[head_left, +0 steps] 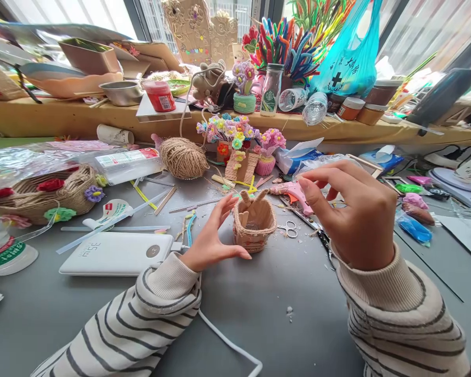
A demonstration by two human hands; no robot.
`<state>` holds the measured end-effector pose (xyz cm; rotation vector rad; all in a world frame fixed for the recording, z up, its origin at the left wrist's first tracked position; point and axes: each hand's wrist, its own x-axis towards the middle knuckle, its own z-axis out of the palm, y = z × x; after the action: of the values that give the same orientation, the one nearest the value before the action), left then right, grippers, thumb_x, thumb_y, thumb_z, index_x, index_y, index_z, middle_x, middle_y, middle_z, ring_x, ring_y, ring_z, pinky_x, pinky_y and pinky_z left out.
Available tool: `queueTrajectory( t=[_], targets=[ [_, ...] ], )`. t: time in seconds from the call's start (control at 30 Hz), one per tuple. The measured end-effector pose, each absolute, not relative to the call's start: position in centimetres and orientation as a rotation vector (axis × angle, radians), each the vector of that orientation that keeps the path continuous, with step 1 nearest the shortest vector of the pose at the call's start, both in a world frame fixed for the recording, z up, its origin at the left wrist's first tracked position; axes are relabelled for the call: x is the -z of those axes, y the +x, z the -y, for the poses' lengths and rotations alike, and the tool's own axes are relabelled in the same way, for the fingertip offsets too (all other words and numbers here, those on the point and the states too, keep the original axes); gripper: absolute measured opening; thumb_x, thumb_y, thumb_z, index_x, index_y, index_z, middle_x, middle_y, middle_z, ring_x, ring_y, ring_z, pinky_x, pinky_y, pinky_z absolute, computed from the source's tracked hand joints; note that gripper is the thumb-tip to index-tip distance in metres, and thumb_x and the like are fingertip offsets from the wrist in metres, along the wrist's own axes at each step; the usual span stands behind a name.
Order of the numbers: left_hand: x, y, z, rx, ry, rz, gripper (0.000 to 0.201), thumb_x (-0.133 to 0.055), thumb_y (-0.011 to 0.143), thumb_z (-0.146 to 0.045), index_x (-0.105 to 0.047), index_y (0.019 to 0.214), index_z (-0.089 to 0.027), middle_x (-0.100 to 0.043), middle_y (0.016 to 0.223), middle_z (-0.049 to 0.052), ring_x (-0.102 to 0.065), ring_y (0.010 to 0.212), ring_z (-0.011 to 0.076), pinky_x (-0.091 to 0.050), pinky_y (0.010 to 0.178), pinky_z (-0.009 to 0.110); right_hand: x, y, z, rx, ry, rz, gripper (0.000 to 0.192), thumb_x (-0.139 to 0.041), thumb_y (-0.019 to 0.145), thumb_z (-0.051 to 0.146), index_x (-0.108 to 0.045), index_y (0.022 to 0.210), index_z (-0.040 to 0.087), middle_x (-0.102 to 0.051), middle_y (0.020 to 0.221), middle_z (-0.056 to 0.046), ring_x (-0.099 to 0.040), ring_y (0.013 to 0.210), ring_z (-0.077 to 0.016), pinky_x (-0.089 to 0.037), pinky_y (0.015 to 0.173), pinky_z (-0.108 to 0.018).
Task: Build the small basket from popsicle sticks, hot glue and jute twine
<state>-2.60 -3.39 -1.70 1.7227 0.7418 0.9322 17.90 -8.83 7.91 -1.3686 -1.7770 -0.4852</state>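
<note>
A small square basket (254,233) with a twine-wrapped rim and sides stands upright on the grey table, with several light brown rolled or stick-like pieces (255,207) in it. My left hand (215,235) is at the basket's left side, thumb and fingers spread apart; whether it touches the wall I cannot tell. To the right and higher up, my right hand (349,209) hovers over the table with thumb and forefinger pinched together. Anything between those fingertips is too small to make out. Behind the basket, a pink glue gun (292,193) lies close to small white-handled scissors (288,229).
A white power bank (118,254) with a cable lies left. A twine ball (183,158) and pipe-cleaner flowers (231,131) stand behind. A flower-trimmed twine basket (43,196) is far left. Glue sticks (98,230) and scraps litter the table; a crowded shelf (141,120) runs along the back.
</note>
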Motion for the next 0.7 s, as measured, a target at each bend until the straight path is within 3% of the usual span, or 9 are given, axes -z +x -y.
queueTrajectory(
  t=[0.1, 0.17, 0.27, 0.37, 0.43, 0.57, 0.7],
  targets=[
    [0.8, -3.6, 3.2, -1.007, 1.745, -0.741, 0.104, -0.079, 0.043, -0.047, -0.028, 0.130, -0.025, -0.035, 0.137, 0.013, -0.030, 0.127, 0.0288, -0.025, 0.106, 0.044, -8.2, 18.3, 9.0, 0.500, -1.350, 1.751, 0.014, -0.053, 0.079, 0.023, -0.064, 0.077, 0.015, -0.062, 0.073, -0.006, -0.056, 0.070, -0.0165, -0.042, 0.058, -0.028],
    [-0.2, -4.5, 3.2, -1.085, 1.745, -0.777, 0.092, -0.073, 0.049, -0.054, -0.034, 0.127, -0.024, -0.041, 0.133, 0.012, -0.037, 0.123, 0.0276, -0.032, 0.102, 0.043, -8.3, 18.5, 9.1, 0.525, -1.328, 1.742, 0.013, -0.053, 0.079, 0.023, -0.063, 0.075, 0.016, -0.062, 0.071, -0.005, -0.055, 0.067, -0.0155, -0.041, 0.057, -0.028],
    [-1.8, -6.0, 3.2, -1.262, 1.724, -0.926, 0.050, -0.058, 0.072, -0.051, -0.050, 0.112, -0.023, -0.058, 0.112, 0.007, -0.055, 0.103, 0.0201, -0.045, 0.090, 0.035, -8.5, 18.6, 9.1, 0.537, -1.310, 1.733, 0.013, -0.053, 0.079, 0.024, -0.062, 0.074, 0.017, -0.061, 0.069, -0.004, -0.054, 0.064, -0.0145, -0.041, 0.055, -0.027],
    [-3.5, -7.2, 3.1, -1.380, 1.729, -1.151, 0.018, -0.059, 0.075, -0.037, -0.062, 0.083, -0.020, -0.064, 0.073, 0.000, -0.061, 0.068, 0.0123, -0.051, 0.069, 0.026, -8.5, 18.7, 9.1, 0.523, -1.328, 1.736, 0.014, -0.052, 0.080, 0.024, -0.062, 0.073, 0.018, -0.060, 0.068, -0.004, -0.053, 0.062, -0.0140, -0.040, 0.055, -0.027],
    [-4.6, -7.5, 2.8, -1.375, 1.771, -1.270, 0.015, -0.062, 0.072, -0.035, -0.063, 0.074, -0.020, -0.062, 0.062, -0.002, -0.058, 0.059, 0.0112, -0.050, 0.061, 0.024, -8.5, 18.8, 9.1, 0.511, -1.334, 1.743, 0.015, -0.052, 0.080, 0.024, -0.062, 0.072, 0.017, -0.060, 0.068, -0.004, -0.052, 0.061, -0.0137, -0.040, 0.055, -0.027],
    [-6.0, -6.3, 1.0, -1.180, 1.943, -1.404, 0.017, -0.063, 0.070, -0.036, -0.062, 0.069, -0.019, -0.062, 0.060, -0.002, -0.059, 0.060, 0.0129, -0.049, 0.061, 0.025, -8.5, 18.9, 9.2, 0.482, -1.332, 1.755, 0.016, -0.052, 0.080, 0.026, -0.062, 0.072, 0.017, -0.061, 0.068, -0.004, -0.051, 0.061, -0.0139, -0.040, 0.055, -0.027],
    [-5.5, -3.6, -2.3, -0.783, 2.175, -1.416, 0.017, -0.057, 0.078, -0.032, -0.062, 0.081, -0.016, -0.064, 0.079, 0.001, -0.059, 0.076, 0.0150, -0.048, 0.075, 0.033, -8.6, 19.1, 9.1, 0.471, -1.342, 1.744, 0.017, -0.052, 0.080, 0.027, -0.062, 0.072, 0.017, -0.060, 0.067, -0.004, -0.051, 0.061, -0.0138, -0.040, 0.055, -0.027]
  ],
)
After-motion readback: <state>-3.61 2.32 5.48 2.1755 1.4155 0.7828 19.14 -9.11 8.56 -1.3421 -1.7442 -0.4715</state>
